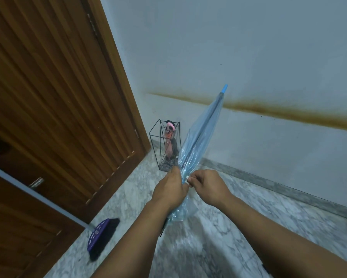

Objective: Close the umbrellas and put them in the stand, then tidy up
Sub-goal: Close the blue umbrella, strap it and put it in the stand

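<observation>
A folded, see-through blue umbrella (200,135) points up and to the right, its blue tip near the wall's brown stain. My left hand (171,189) is wrapped around its gathered canopy near the lower end. My right hand (205,184) pinches a small white strap or tab at the same spot, touching the umbrella. Behind them, a black wire umbrella stand (156,143) sits on the floor in the corner by the door. A closed pink umbrella (169,139) stands inside it.
A wooden door (54,93) fills the left side. A purple broom (101,236) with a pale handle leans across the door, its bristles on the marble floor (212,243). A pale wall (248,57) with a brown stain runs along the right.
</observation>
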